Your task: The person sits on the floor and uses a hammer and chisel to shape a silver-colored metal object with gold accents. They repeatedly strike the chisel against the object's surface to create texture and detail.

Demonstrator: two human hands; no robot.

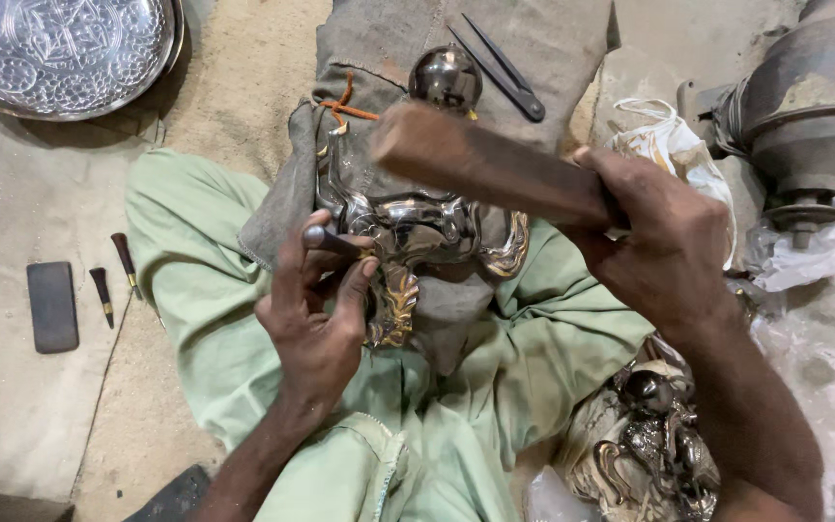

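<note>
A shiny silver metal figurine (417,232) with gold-toned trim lies on a grey cloth pad (379,58) in my lap. My left hand (316,309) pinches a short metal punch (329,239) with its tip set against the figurine's left side. My right hand (664,242) grips a dark wooden block (480,159) raised at a slant above the figurine and the punch. A polished round knob (445,77) of the figurine sticks up at the far end. My legs in pale green cloth (205,290) are folded under the work.
An engraved silver tray (60,48) lies at the top left. A dark flat stone (52,304) and two small punches (113,275) rest on the floor at left. Black tweezers (500,68) lie on the pad. More silver figurines (654,435) sit at lower right, a metal machine (804,106) at top right.
</note>
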